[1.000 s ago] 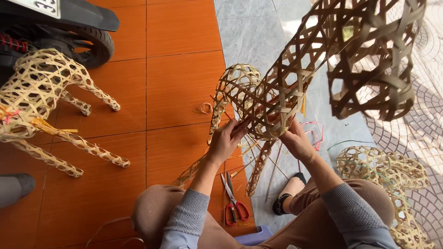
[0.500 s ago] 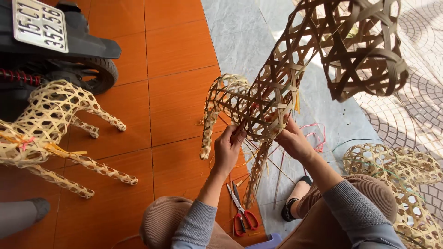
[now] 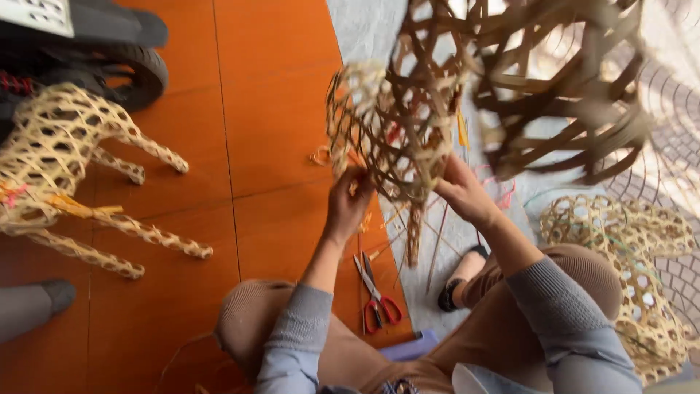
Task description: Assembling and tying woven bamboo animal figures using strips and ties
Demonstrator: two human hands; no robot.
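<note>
Both hands on the woven bamboo frame (image 3: 408,124), which is held up off the floor just in front of the person's knees. It is an open lattice of flat tan strips with hexagon-like gaps, a rounded body and a thin woven leg hanging down between the hands. The upper part near the camera is motion-blurred.

Left hand (image 3: 348,204): fingers curled closed around strips at the frame's lower left edge, pinching them. Right hand (image 3: 461,191): fingers wrapped on the lower right of the frame and gripping it; the fingertips are hidden behind the weave, so the exact closure there can't be read.

Below the hands, red-handled scissors (image 3: 377,295) lie blades apart on the orange tile floor (image 3: 277,109), with loose thin bamboo slivers (image 3: 437,248) around them.

Far left, a finished woven animal figure (image 3: 65,168) in paler cane lies on its side, with four tapering legs. At right, another woven basket-like piece (image 3: 634,270) lies on grey patterned paving. Top left, a dark scooter wheel (image 3: 135,69).
</note>
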